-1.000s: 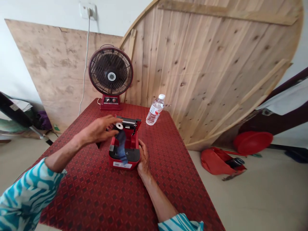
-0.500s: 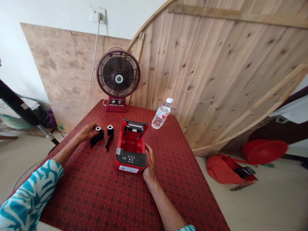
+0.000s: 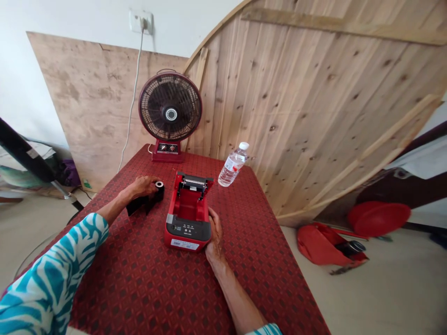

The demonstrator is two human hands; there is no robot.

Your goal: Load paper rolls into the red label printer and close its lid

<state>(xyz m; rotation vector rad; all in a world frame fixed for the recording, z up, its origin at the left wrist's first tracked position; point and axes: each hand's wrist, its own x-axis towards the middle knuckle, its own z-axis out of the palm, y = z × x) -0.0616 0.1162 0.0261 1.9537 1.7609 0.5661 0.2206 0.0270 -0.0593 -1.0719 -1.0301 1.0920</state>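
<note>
A red and black label printer [image 3: 188,228] stands on the table with its lid raised and its red inner bay exposed. My right hand [image 3: 214,237] holds the printer's right side, fingers curled along the casing. To the left of the printer, my left hand [image 3: 145,186] has its closed fingers at a roll of black ribbon [image 3: 159,187] with a white core. A loose black strip [image 3: 138,204] hangs below this hand. Another roll that showed earlier is hidden by the hand. Part of the left fingers' grip is out of sight.
A dark red fan [image 3: 170,114] stands at the table's far left corner. Behind the printer, to the right, is a clear water bottle [image 3: 232,166]. A wooden panel [image 3: 279,107] leans against the wall. On the floor at right lies a red bag [image 3: 316,244].
My left hand has moved right, from the left ribbon roll to the right one, and now covers the left roll. My right hand stays on the printer.
</note>
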